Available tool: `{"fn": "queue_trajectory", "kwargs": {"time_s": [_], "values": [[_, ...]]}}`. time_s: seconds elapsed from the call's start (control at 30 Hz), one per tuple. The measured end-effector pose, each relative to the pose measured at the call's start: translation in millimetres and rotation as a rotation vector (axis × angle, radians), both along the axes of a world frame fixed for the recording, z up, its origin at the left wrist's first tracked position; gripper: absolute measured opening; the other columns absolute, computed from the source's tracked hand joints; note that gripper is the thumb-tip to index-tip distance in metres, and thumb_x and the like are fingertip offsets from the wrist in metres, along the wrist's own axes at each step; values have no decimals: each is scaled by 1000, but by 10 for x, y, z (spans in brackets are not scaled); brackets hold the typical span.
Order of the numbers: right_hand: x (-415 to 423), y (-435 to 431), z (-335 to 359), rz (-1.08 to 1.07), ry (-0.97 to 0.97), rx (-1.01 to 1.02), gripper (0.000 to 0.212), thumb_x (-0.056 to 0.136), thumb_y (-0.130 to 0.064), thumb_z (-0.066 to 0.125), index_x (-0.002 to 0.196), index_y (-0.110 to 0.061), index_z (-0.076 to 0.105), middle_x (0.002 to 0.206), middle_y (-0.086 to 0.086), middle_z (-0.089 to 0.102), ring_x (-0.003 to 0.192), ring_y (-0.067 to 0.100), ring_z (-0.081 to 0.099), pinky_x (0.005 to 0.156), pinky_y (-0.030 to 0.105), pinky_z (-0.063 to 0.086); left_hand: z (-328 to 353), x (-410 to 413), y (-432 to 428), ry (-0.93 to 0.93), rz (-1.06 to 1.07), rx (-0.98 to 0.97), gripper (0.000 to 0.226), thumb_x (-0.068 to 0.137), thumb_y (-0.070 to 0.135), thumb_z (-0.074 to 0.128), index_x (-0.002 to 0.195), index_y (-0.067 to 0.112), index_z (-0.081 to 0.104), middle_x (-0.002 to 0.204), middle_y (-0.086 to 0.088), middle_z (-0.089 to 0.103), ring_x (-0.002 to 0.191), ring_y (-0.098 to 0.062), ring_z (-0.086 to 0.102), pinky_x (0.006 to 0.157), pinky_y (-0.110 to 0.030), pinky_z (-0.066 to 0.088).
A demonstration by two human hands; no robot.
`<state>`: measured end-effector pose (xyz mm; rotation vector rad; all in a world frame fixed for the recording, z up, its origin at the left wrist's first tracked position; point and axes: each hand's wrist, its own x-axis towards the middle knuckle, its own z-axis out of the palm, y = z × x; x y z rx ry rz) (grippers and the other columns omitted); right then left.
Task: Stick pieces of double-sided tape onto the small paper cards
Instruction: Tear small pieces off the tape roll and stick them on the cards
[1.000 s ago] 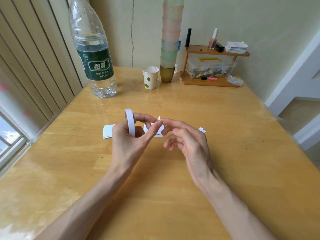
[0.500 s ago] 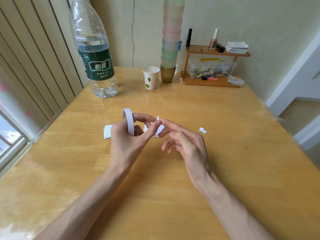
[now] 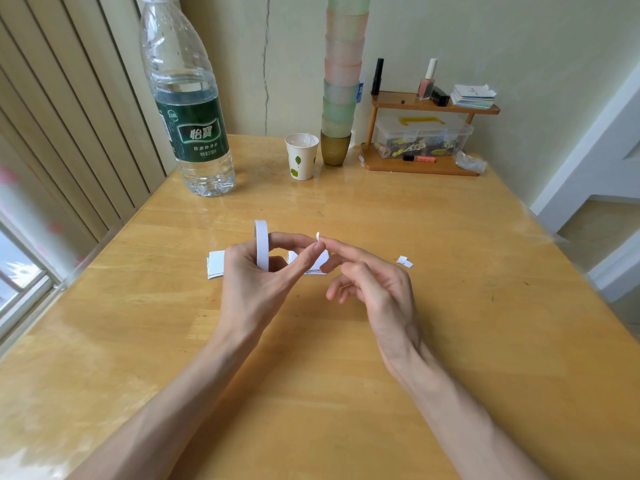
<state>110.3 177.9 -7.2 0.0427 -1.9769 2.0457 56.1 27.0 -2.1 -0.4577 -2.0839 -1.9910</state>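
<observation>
Left hand (image 3: 256, 289) is curled round the tape roll (image 3: 261, 244), which stands on edge in its grip, and its thumb and forefinger reach out to the right of the roll, where a small white piece of tape (image 3: 317, 236) sticks up at their tips. Right hand (image 3: 381, 292) meets it there with its forefinger stretched out and touching the piece, the other fingers hanging loosely curled around nothing. Which fingertip actually carries the piece is too small to tell. On the table (image 3: 346, 393), a stack of cards (image 3: 216, 265) lies just left of the roll, and a second pile of cards (image 3: 322, 260) lies just right of it, partly hidden under the fingers. A little white scrap (image 3: 404, 261) sits well to the right of the roll. The step in hand looks like freeing the piece and getting it down onto a card. To do it well, hold the piece by one corner only, so the sticky face does not fold onto itself or cling to skin. Lower it flat onto the top card right of the roll, then press along it with a fingertip so it seats without a lifted edge.
</observation>
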Motion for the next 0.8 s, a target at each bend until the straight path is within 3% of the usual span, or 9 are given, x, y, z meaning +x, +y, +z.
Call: {"fn": "queue_trajectory", "kwargs": {"time_s": [0.33, 0.8], "values": [[2, -8, -8, -1, 16, 35, 44, 92, -14, 48, 124, -26, 77, 95, 5, 73, 68, 22, 64, 69, 29, 50, -8, 17, 5, -40, -4, -9, 3, 89, 26, 81, 87, 24, 82, 42, 13, 48, 49, -23, 30, 50, -35, 25], [0, -10, -11, -7, 18, 45, 44, 92, -13, 49, 123, -26, 77, 94, 5, 73, 68, 23, 64, 68, 29, 50, 3, 19, 4, -65, -10, 11, 4, 89, 25, 81, 86, 23, 82, 46, 12, 55, 50, -24, 33, 50, -33, 25]]}}
